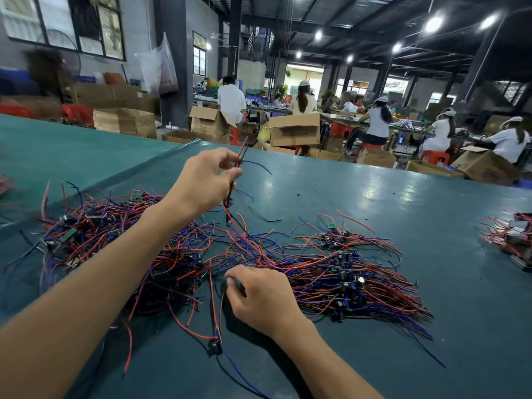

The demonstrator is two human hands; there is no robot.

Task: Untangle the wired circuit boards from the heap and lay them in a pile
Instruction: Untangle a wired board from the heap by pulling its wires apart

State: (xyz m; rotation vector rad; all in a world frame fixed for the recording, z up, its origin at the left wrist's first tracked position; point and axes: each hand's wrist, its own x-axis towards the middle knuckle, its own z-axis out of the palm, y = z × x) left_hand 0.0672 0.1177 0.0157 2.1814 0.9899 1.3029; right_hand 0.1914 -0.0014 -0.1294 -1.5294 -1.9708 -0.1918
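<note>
Wired circuit boards (115,234) lie in a tangled heap of red, blue and black leads on the left of the green table (403,197), and a straighter pile (345,280) lies just to its right, joined to it by loose strands. The left hand (201,180) is raised over the heap's far edge, its thumb and fingertips pinching a red and black wire pair (241,156) that runs down into the tangle. The right hand (264,298) sits low on the near side, fingers curled round a thin wire (220,309) leading to a small black part (216,345). Another bundle (512,237) lies well apart at the right edge, with cardboard boxes (293,129) and seated workers (377,122) far behind
</note>
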